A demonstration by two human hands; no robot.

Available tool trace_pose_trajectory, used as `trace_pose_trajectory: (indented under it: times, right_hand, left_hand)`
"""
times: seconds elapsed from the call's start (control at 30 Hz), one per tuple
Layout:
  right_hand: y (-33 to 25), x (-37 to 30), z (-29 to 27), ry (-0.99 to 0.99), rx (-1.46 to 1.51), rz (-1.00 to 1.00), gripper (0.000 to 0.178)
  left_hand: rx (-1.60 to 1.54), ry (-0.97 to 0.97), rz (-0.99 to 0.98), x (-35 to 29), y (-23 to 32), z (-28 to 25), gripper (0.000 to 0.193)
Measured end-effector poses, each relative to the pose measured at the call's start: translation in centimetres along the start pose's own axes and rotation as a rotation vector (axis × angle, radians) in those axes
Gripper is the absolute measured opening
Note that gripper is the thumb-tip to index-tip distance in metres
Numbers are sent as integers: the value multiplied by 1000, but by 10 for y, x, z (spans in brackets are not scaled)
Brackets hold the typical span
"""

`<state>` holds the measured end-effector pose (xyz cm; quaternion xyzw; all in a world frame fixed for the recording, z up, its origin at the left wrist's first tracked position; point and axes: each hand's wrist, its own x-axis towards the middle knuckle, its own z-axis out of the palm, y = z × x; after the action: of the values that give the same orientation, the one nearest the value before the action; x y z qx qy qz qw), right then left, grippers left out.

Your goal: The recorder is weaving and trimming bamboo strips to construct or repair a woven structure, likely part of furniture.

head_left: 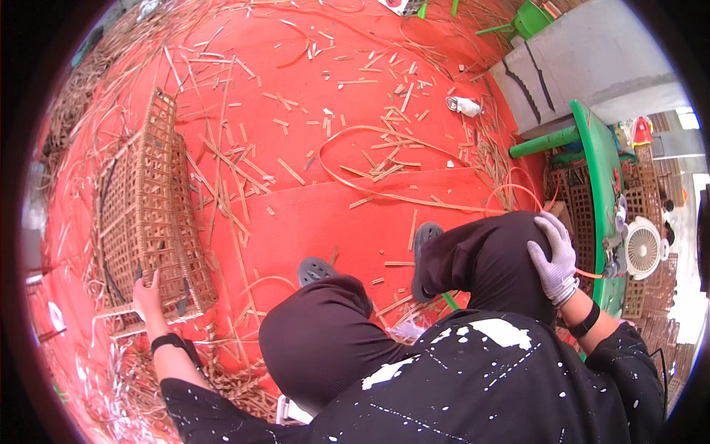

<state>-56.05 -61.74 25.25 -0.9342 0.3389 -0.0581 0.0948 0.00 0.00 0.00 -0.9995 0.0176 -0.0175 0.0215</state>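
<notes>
On the left of the head view a brown woven basket [166, 200] with an open lattice weave rests on the red floor covering. My bare left hand [146, 297] grips its near end, the fingers curled round the edge. A pale knitted glove covers my right hand [555, 259], which lies spread on my right knee and holds nothing. Beneath the gloved hand is dark trouser cloth [503, 255]. A long thin cane strip [399, 198] loops over the floor in front of my feet.
Cut strip pieces [388, 159] litter the red floor [296, 222]. At right stand a green table [595, 192], a small white fan [643, 248] and stacked woven panels. A crushed can [464, 106] lies near a grey concrete block [592, 59]. Tangled strips [66, 118] heap at far left.
</notes>
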Motion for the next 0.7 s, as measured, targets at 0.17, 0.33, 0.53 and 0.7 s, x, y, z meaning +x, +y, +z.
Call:
trace_pose_trajectory:
  times: [0.17, 0.33, 0.53, 0.7]
  right_hand:
    - [-16, 13, 10, 31, -26, -61, 47]
    - [-12, 8, 9, 36, 30, -52, 47]
    - [3, 3, 10, 77, 60, -104, 49]
    - [25, 2, 6, 80, 52, -205, 44]
  left_hand:
    - [-117, 67, 136, -10, 75, -100, 55]
    - [-172, 18, 255, -61, 129, -204, 49]
    - [-448, -39, 297, -140, 180, -271, 42]
    - [-417, -36, 266, -191, 197, -285, 42]
